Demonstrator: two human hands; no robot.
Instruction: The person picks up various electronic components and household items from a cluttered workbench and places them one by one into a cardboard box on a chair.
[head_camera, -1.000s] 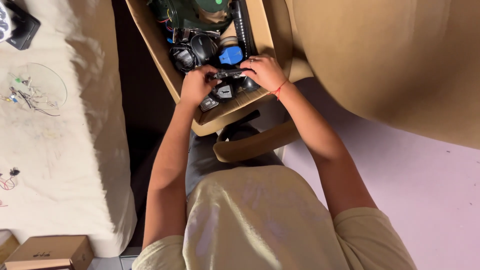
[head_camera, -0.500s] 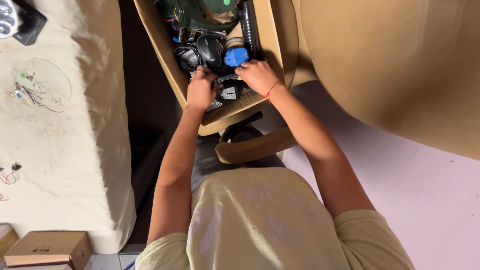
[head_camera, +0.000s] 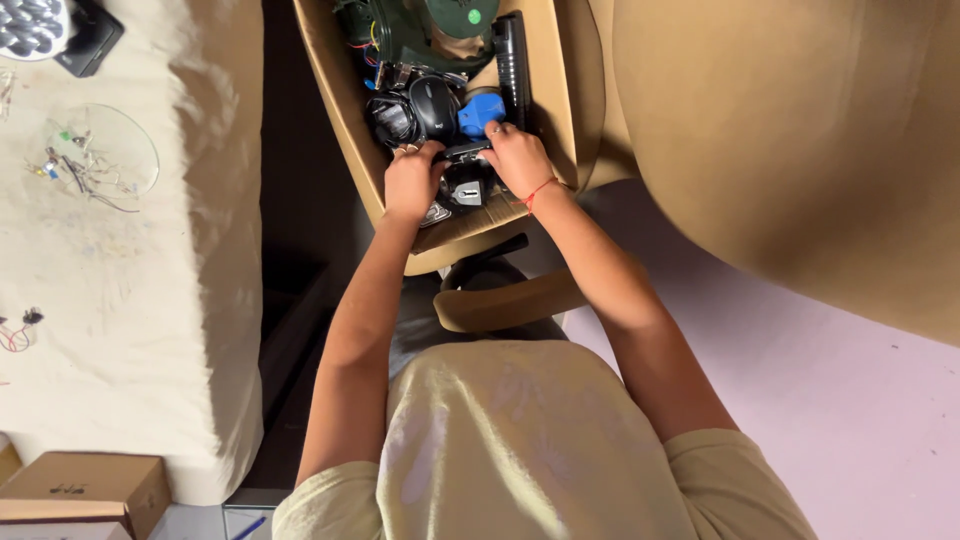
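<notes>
A pale yellow short-sleeved shirt, bare forearms, and a thin red wrist string.

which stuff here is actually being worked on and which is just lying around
In hand: left hand and right hand on a small black part in the open cardboard box.

Lying about: blue piece, clear dish, small closed box.

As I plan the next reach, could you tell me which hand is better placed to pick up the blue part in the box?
Probably the right hand: its fingertips lie beside the blue part, while the left hand sits farther away.
</notes>
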